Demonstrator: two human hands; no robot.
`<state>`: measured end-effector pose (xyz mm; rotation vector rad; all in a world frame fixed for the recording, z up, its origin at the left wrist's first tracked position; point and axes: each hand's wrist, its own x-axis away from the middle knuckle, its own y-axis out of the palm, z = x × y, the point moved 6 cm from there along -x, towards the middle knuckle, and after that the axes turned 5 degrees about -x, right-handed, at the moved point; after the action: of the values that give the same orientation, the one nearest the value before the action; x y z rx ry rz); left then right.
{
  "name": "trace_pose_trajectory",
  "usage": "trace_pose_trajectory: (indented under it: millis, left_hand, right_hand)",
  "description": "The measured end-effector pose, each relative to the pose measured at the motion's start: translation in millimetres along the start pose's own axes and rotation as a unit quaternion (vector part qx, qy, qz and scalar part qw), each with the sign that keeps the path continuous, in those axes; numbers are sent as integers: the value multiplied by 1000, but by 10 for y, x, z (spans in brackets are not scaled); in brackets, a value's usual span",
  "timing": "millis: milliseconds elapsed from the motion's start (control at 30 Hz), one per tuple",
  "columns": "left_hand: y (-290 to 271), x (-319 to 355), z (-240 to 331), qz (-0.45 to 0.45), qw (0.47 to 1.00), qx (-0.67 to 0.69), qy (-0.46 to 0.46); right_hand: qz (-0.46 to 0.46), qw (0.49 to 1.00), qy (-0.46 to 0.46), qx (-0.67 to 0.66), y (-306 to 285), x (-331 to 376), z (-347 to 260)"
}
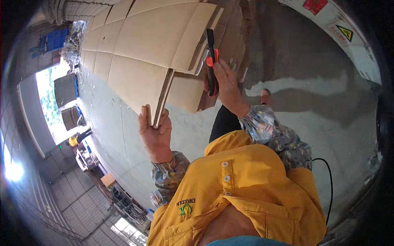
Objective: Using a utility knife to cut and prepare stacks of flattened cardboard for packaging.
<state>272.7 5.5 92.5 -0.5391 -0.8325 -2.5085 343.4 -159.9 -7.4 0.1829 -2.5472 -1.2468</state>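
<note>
My left hand [154, 130] grips the near edge of a flat folded cardboard sheet [147, 49] and holds it up in front of me. My right hand [223, 84] is closed around a black utility knife with an orange slider [211, 57], its tip pointing up along the right edge of the cardboard. The knife rests against or just beside the cardboard flap; I cannot tell if the blade touches it. Both forearms wear patterned sleeve covers, and my yellow shirt [242, 184] fills the lower middle.
More flattened cardboard [234, 37] lies stacked behind the held sheet. The grey concrete floor [312, 115] spreads to the right, with a black cable [328, 180] along it. A bright doorway [49, 98] and another person in yellow [76, 139] are at left.
</note>
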Motion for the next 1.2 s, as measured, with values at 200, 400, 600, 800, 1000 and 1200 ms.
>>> trace_pose_trajectory:
  millis: [200,400,600,800,1000,1200]
  left_hand:
    - [179,-54,-194,-14,998,-32,-61]
    - [451,-80,-302,-38,993,-70,-92]
    - [627,-109,-276,-88,991,-15,-100]
    - [559,-95,-219,-74,993,-44,-84]
    - [603,-52,-198,-34,996,22,-74]
    - [584,-144,-166,-78,993,53,-67]
  right_hand:
    - [60,998,-20,14,-137,9,-157]
    - [96,994,-34,-49,-231,13,-250]
    - [37,999,-25,13,-94,31,-377]
    - [72,996,-45,5,-114,-12,-382]
    - [74,996,-57,3,18,-48,-495]
    - [38,995,-28,92,16,3,-512]
